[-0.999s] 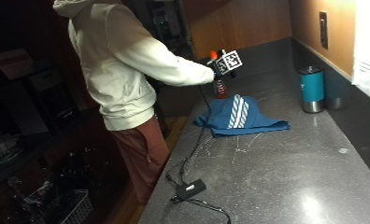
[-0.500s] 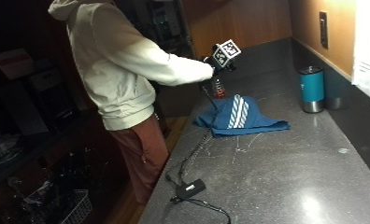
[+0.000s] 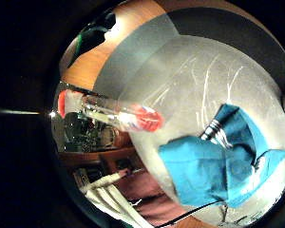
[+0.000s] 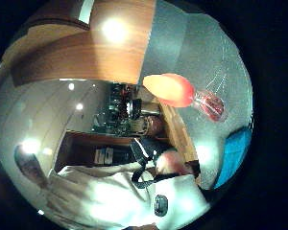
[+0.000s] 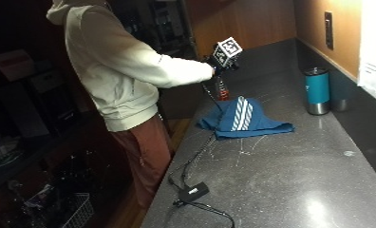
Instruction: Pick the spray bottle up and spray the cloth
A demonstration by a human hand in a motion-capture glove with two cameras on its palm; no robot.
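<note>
Person in a pale hooded top stood at the edge of the dark grey surface [image 5: 289, 180], right arm stretched out over it. The gloved right hand [image 5: 214, 64] was wrapped round the top of the spray bottle [image 5: 222, 89], grasping it. Bottle hung below the hand, roughly upright, clear body w/ reddish liquid low down; from the outside view couldn't tell if its base touched the surface or sat just above it. In the little-finger palm view the bottle [image 3: 115, 114] ran across close to the palm, orange at both ends.

Blue cloth [image 5: 243, 119] w/ white stripes lay bunched on the surface, just beside the bottle, on the side away from the person. Teal tumbler [image 5: 317, 90] stood upright near the back wall, well apart from the cloth.
</note>
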